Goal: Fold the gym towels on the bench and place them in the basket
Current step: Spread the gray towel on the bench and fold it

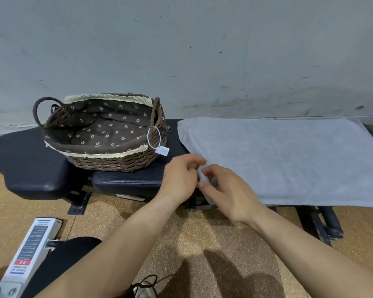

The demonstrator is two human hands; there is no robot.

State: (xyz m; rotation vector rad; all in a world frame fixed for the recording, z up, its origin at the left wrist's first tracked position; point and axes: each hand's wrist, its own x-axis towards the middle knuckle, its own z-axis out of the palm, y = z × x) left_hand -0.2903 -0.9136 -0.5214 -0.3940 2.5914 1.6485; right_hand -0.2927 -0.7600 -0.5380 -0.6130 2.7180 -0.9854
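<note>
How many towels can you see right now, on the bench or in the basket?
1. A single grey towel lies spread flat on the right part of the bench, both hands pinching its near left corner. The basket on the left looks empty; any other towels would be out of frame.

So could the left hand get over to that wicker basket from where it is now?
Probably yes. The left hand is pinching the towel corner together with the right hand; the basket sits just to its left on the bench, with nothing between them. It would need to let go first.
</note>
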